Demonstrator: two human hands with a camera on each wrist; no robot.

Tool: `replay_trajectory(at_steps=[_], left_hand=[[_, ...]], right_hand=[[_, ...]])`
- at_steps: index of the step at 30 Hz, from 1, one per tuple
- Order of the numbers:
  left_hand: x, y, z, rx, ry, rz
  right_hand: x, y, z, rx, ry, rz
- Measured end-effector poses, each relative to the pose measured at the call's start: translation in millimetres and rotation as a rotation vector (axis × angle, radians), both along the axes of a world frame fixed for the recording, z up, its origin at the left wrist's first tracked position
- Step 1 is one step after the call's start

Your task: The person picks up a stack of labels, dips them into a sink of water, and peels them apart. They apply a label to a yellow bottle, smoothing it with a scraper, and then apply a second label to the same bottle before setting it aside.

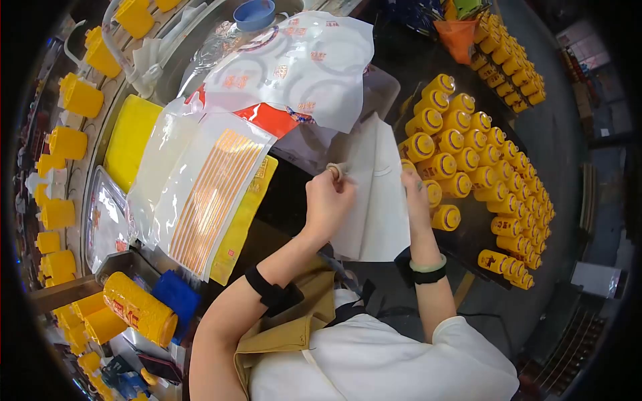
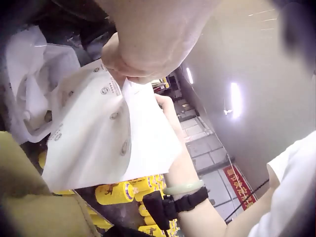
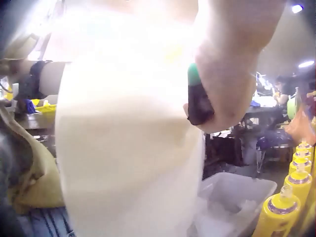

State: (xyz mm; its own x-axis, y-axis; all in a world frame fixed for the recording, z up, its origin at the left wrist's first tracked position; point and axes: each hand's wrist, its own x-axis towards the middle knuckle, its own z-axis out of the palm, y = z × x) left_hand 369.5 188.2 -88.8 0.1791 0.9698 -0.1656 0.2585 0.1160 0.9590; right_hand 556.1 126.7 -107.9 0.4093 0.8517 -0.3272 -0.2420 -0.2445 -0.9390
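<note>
A white sheet (image 1: 378,200) is held up between both hands. The left hand (image 1: 329,204) pinches its left side with curled fingers; in the left wrist view this hand (image 2: 148,44) is at the top, above the sheet (image 2: 94,128), which shows small printed marks. Along the opposite edge, the right hand (image 1: 416,200) grips the sheet. The right wrist view shows a small black and green object (image 3: 199,101) in the right hand (image 3: 227,84), beside the overexposed sheet (image 3: 128,148). Part of the right fingers is hidden.
Rows of yellow bottles (image 1: 468,150) stand to the right. Printed plastic film (image 1: 287,70) and striped packaging (image 1: 217,194) lie on the left. A grey bin (image 3: 232,197) with white material sits behind the sheet. A blue bowl (image 1: 254,15) is at the top.
</note>
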Motion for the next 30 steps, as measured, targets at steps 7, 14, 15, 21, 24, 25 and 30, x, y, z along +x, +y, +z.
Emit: replay_trajectory(at_steps=[7,14,15,21,24,25,30], left_hand=[[2.8,41.6,-35.8,0.193,0.156,0.120],[20.0,97.4,-69.2,0.209,0.322,0.098],[28.8,100.6,-72.4,0.335,0.214,0.207],[56.7,87.8,-72.1,0.258,0.095,-0.036],[70.4,62.8,-64.8,0.133,-0.045,-0.048],[68.2,63.1,-50.5,-0.057,-0.187,-0.056],[62.8,59.6,-31.9,-0.203,-0.473,-0.064]], right_hand=[[16.8,7.1,-9.0,-0.051,0.144,-0.189],[25.8,12.0,-0.6,0.007,0.109,-0.270],[26.1,13.9,-2.1,0.018,0.127,-0.291],[27.2,24.9,-4.7,0.027,0.104,-0.205],[28.2,19.9,-1.1,0.065,0.105,-0.017],[23.4,18.0,5.2,0.046,0.084,-0.023],[36.2,-3.1,-8.6,0.058,-0.049,0.173]])
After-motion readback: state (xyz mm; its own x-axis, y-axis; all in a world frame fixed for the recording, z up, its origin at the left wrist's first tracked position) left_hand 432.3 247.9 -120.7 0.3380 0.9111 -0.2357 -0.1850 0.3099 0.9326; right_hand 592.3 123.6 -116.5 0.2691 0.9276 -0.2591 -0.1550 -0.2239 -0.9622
